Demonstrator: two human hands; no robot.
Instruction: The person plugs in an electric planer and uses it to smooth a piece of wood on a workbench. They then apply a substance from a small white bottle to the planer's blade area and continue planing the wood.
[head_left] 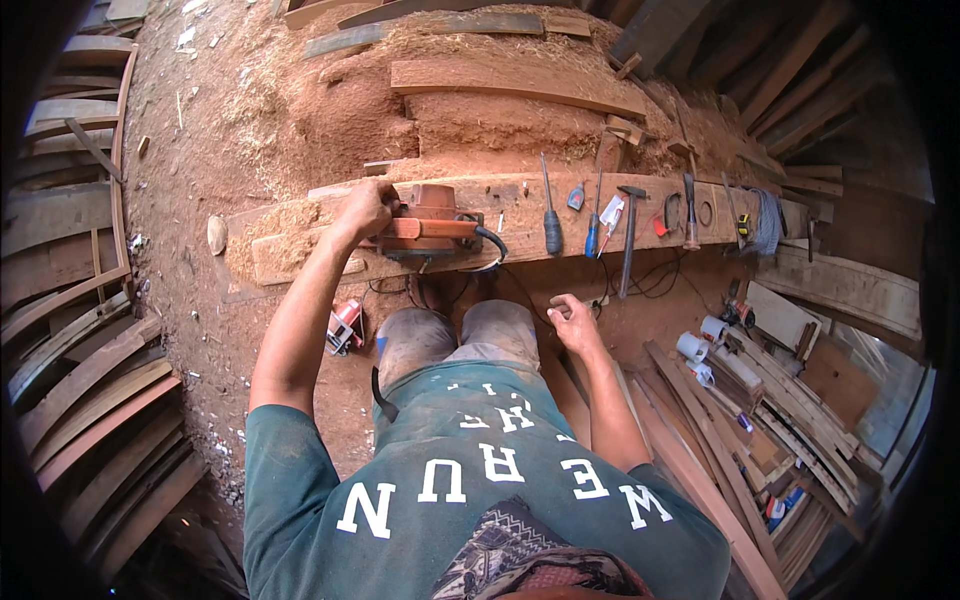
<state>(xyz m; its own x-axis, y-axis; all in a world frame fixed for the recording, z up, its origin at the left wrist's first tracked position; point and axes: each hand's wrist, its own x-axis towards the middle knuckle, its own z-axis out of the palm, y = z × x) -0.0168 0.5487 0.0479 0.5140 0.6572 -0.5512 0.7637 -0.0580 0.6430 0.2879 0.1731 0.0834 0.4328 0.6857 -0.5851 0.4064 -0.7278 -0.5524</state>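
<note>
1. While my left hand (368, 212) clasps the planer (432, 228) at its left end, it sits on the worktop (522, 236), shavings (285, 232) to its left.
2. Right hand (573, 320): beside my right knee (498, 325), fingers loosely curled; can't tell if fingertips meet.
3. Dark screwdriver (552, 230) and hammer (629, 240) right of planer, hammer overhanging the near edge.

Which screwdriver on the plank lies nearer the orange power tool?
The screwdriver with the dark handle; the one with the bright blue handle lies farther from the orange power tool.
</note>
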